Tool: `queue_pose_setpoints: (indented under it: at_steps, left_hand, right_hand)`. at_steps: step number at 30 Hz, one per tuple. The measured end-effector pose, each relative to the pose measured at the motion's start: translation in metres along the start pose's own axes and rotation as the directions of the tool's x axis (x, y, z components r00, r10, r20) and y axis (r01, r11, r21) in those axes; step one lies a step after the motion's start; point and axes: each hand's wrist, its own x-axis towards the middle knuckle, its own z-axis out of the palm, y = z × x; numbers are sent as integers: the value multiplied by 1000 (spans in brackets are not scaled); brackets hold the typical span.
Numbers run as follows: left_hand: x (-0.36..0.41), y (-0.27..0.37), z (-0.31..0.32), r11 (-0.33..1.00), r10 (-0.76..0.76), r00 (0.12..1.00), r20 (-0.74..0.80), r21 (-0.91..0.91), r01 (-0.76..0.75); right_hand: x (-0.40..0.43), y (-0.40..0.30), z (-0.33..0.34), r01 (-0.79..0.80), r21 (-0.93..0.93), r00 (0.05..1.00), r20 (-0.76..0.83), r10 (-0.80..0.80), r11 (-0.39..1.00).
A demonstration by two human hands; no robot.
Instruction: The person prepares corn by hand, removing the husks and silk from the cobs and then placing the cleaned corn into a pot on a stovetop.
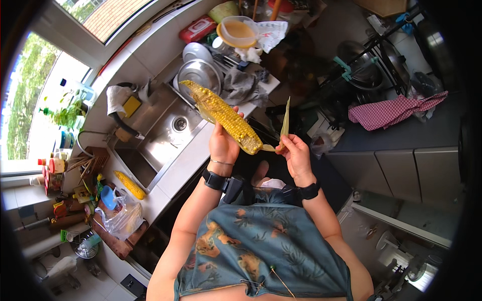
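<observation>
My left hand (224, 145) holds an ear of corn (229, 118) from below, its yellow kernels mostly bare and its tip pointing to the upper left. Between the thumb and fingers of my right hand (295, 150) is a pale green strip of husk (285, 122), which reaches to the lower end of the ear. Some husk also shows along the ear's left side, behind it. A second ear of corn (130, 185) lies on the counter left of the sink, away from both hands.
Beyond the ear is a steel sink (165, 131) with a black hose faucet (126, 126). Metal lids (199, 77) and a grey cloth (241, 86) lie past it. A plastic bag (122, 218) rests at the left; a red checkered cloth (391, 111) lies on the right counter.
</observation>
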Motion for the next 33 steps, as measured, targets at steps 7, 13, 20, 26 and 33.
queue_pose_setpoints:
  at_steps: [7, 13, 20, 26, 33]
  left_hand:
    - [50, -112, 61, 994, -94, 990, 105, -38, 99]
    - [92, -170, 99, 993, -120, 981, 155, 42, 115]
    - [155, -222, 116, 985, -145, 977, 155, 115, 128]
    - [190, -260, 147, 969, -174, 972, 156, 203, 141]
    - [202, -271, 170, 940, -192, 964, 181, 317, 128]
  right_hand:
    - [35, -84, -102, -38, -173, 998, -56, 29, 984]
    - [62, -125, -155, -169, -332, 983, -131, 132, 928]
    - [81, -178, -154, -191, -930, 951, -254, -176, 313]
    - [144, -233, -107, 418, -869, 736, 152, -659, 266]
    - [217, -234, -95, 459, -856, 618, 115, -778, 238]
